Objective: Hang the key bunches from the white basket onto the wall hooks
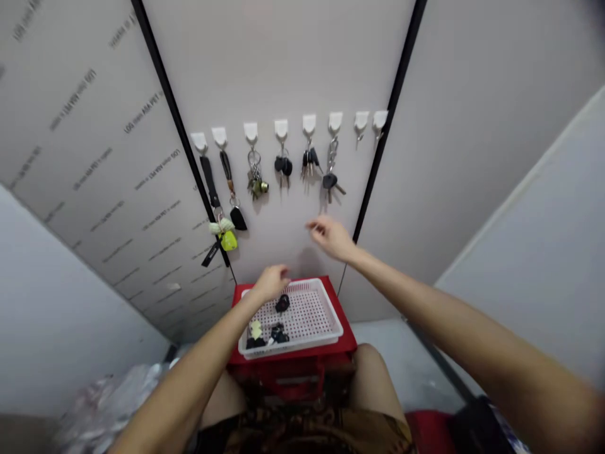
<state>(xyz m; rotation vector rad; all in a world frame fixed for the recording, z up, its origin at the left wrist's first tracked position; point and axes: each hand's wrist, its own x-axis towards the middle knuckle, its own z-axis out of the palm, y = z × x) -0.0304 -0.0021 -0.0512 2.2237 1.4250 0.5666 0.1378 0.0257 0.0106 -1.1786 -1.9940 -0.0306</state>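
Note:
My left hand (pixel 271 282) hovers over the far left corner of a white perforated tray (pixel 326 315), fingers curled loosely downward with nothing visible in them. A black key fob (pixel 282 303) lies just below it in the tray. Other key bunches (pixel 269 334) lie near the tray's front left. My right hand (pixel 331 236) is raised in front of the wall, fingers spread, empty, below a key bunch (pixel 331 180) hanging on a white hook (pixel 335 121). A row of white hooks holds several key sets; the two rightmost hooks (pixel 371 121) are bare.
The tray sits on a red stool (pixel 347 337) between my knees. Black vertical strips (pixel 375 170) divide the white wall panels. A long black strap with a yellow-green tag (pixel 227 239) hangs at the left. Crumpled plastic (pixel 113 391) lies at lower left.

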